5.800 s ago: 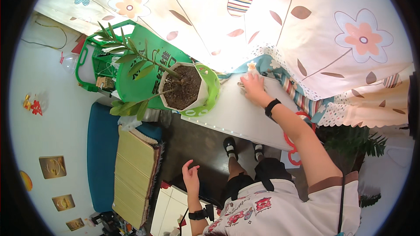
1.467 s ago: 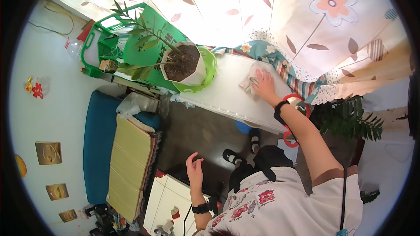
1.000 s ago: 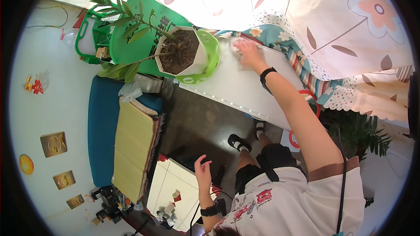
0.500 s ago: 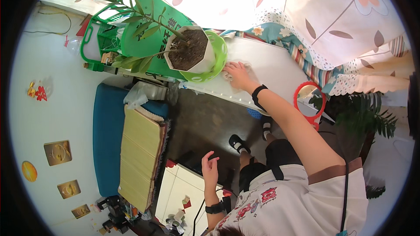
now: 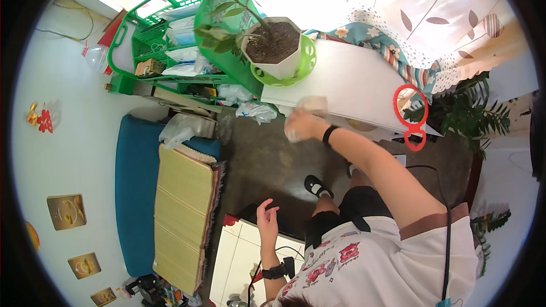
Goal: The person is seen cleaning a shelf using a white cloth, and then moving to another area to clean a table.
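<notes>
My right hand [image 5: 305, 125] is closed around a pale beige cloth [image 5: 313, 104], held beside the front edge of a white tabletop [image 5: 352, 74]. Motion blurs the hand and cloth, and part of the cloth pokes out below the fingers. On that tabletop's left end, a leafy plant grows in a white angular pot [image 5: 287, 67] set in a light-green perforated tray [image 5: 307, 62]. My left hand [image 5: 267, 220] hangs in the air above a white tiled table [image 5: 233, 250]. It holds nothing, and its fingers are loosely apart.
A green plastic rack [image 5: 128, 62] with packets stands left of the plant. At the tabletop's right end is a red-framed round mirror [image 5: 410, 105]. A blue bench [image 5: 133, 193] carries a folded yellow-green mat [image 5: 182, 210]. Flowered curtains [image 5: 375, 0] hang behind.
My right hand has lifted the cloth off the white tabletop and brought it down past the front edge. My left hand stays much the same. The whole view has shifted a little.
</notes>
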A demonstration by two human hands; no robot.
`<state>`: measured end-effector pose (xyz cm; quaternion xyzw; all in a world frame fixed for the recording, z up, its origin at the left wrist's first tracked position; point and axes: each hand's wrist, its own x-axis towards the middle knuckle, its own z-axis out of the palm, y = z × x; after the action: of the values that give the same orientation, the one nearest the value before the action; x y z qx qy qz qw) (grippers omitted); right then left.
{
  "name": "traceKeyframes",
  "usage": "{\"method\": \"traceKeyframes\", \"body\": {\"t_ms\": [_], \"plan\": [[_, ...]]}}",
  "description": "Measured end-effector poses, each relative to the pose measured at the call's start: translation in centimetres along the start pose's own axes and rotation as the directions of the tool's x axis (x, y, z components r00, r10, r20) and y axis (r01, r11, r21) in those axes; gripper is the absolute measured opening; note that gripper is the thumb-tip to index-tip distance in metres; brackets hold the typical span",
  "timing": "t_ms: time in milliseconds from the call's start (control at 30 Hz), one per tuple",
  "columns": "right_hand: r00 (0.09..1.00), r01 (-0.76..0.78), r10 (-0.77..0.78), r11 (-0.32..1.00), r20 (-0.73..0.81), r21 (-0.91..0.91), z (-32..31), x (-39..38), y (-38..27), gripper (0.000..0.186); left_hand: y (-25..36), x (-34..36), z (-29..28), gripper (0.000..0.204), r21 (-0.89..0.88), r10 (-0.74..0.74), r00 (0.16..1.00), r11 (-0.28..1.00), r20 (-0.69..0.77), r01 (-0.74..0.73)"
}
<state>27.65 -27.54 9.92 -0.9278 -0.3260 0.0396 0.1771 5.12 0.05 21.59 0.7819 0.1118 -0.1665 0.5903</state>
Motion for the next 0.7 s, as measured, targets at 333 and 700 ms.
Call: {"method": "traceKeyframes", "body": {"t_ms": [333,700], "plan": [[0.988,-0.154,0.140,0.926,0.067,0.345,6.0,1.8,-17.7,0.042,0.1,2.0,-7.2,0.028,-0.004,0.060,0.998,0.998,-0.022,-0.061],[0.814,-0.464,0.569,0.757,-0.116,0.460,-4.8,-5.3,-13.4,0.029,0.8,6.7,-6.4,0.028,-0.006,0.194,0.979,0.981,0.066,-0.194]]}}
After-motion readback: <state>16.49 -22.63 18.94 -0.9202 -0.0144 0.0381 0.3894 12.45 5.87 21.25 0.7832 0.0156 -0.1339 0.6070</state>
